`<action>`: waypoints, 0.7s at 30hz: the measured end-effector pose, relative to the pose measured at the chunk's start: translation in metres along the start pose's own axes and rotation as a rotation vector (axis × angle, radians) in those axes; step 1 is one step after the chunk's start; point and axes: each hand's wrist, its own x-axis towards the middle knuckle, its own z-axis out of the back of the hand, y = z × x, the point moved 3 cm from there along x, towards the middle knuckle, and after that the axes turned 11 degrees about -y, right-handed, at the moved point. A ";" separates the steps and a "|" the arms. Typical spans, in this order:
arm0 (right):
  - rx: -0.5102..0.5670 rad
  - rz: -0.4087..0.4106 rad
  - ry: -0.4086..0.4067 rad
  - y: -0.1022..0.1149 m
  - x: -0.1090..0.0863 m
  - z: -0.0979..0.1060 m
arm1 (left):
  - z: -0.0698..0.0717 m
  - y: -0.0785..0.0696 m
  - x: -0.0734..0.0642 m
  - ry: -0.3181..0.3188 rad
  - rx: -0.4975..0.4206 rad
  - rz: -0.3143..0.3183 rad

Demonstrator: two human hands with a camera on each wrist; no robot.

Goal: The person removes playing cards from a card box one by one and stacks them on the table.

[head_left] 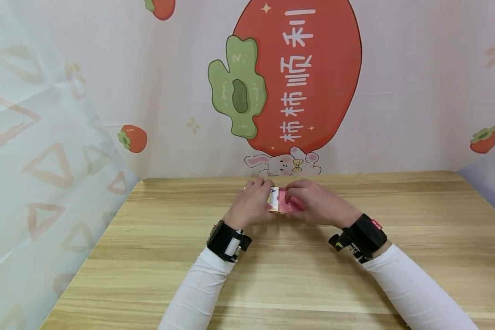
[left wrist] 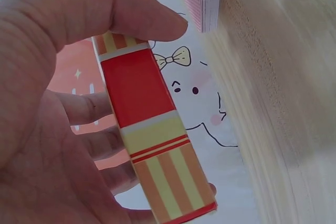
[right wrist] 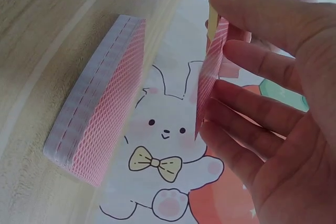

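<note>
White cloth sleeves (head_left: 198,291) come nearest, ending at black wrist straps (head_left: 360,238); the right strap's red tag carries lettering too small to read. Beyond them, the left hand (head_left: 250,201) grips a slim paper box with orange-and-cream stripes and a red panel (left wrist: 139,90), thumb across one side and fingers behind, probably to steady it lengthwise with its end toward the other hand. To the box's right, the right hand (head_left: 319,201) pinches a thin pink lattice-patterned piece (right wrist: 207,82), likely a card, near the box's end; whether it touches the box is unclear. Below the box, a pink-backed, white-edged card deck (right wrist: 107,98) lies flat on the wood-grain worktop (head_left: 156,256), perhaps so both hands stay free. Beside the left fingers, a white patch (head_left: 274,197) shows "A". Behind the box, the persimmon-printed wall cloth (head_left: 330,68) reads 柿柿顺利, turned sideways.
</note>
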 end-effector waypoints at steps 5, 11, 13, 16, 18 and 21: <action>0.014 -0.013 0.015 -0.002 0.000 0.006 | 0.001 0.005 0.000 0.001 -0.018 0.005; 0.023 -0.009 0.022 -0.011 -0.001 0.013 | 0.003 0.012 0.000 -0.002 -0.011 0.012; 0.021 -0.015 0.028 -0.015 -0.002 0.016 | 0.004 0.013 0.000 0.005 -0.004 0.024; 0.019 -0.027 0.041 -0.021 -0.004 0.019 | 0.003 0.017 0.000 0.021 0.011 0.052; 0.016 -0.036 0.054 -0.024 -0.005 0.021 | 0.003 0.020 -0.001 0.032 0.016 0.069; 0.012 -0.058 0.071 -0.028 -0.006 0.021 | 0.002 0.024 -0.001 0.042 0.006 0.081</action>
